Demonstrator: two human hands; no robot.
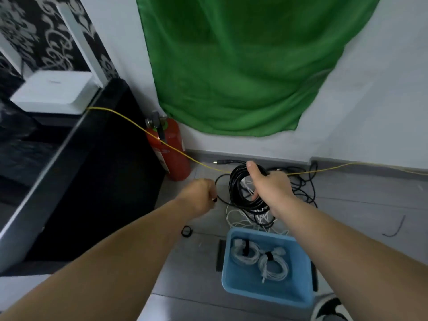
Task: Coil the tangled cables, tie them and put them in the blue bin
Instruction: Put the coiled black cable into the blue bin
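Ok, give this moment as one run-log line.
step: coiling | right hand: holds black cable coil | left hand: pinches its loose strand | blue bin: two tied white coils inside

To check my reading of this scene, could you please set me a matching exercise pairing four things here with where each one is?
Things:
1 black cable coil
2 tied white coils
3 fire extinguisher
4 green cloth

Places:
A in the blue bin
B hanging on the wall
C gripped by the right hand
D standing on the floor

Pairs: 1-C, 2-A, 3-D, 4-B.
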